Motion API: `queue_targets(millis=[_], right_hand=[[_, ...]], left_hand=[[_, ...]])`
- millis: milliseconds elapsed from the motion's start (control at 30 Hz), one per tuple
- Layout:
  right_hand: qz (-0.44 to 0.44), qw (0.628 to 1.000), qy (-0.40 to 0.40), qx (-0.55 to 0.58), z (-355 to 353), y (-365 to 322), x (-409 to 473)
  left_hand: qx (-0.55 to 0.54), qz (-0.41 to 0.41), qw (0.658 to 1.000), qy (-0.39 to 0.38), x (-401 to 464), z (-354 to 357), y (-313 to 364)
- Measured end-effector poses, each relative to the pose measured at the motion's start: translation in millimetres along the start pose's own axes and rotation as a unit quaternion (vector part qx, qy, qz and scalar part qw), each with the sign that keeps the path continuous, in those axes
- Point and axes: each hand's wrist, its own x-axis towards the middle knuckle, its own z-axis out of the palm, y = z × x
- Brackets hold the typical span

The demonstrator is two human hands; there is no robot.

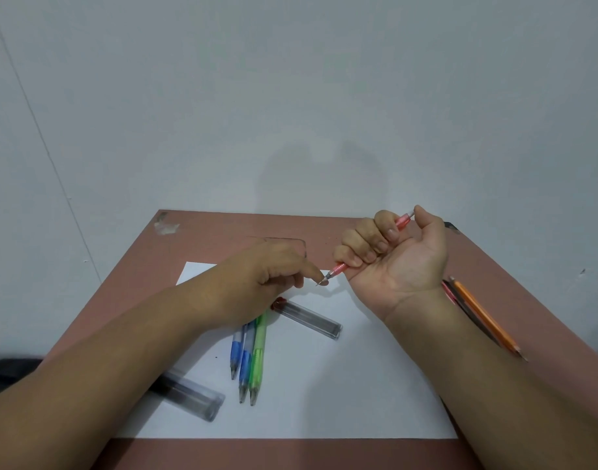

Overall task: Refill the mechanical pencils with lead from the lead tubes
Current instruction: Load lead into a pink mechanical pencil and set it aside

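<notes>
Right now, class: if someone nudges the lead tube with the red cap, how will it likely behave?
The lead tube looks like thin clear plastic, so probably light and easily slid across the smooth paper. Its flat-sided look suggests sliding rather than rolling.

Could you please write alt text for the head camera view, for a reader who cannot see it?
The right hand grips a pink mechanical pencil while the left hand pinches at its tip. Below, on white paper, lie two blue pencils, a green pencil and two lead tubes.
</notes>
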Motion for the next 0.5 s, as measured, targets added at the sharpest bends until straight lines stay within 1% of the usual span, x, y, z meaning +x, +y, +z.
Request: queue_targets(millis=[300, 500], right_hand=[[-0.006, 1.0, 0.003, -0.01, -0.3, 0.4, 0.8], [-0.012, 1.0, 0.002, -0.016, 0.5, -0.1, -0.3]], left_hand=[[-0.003, -0.002, 1.0, -0.004, -0.4, -1.0, 2.9], [-0.005, -0.021, 1.0, -0.011, -0.3, -0.1, 1.3]])
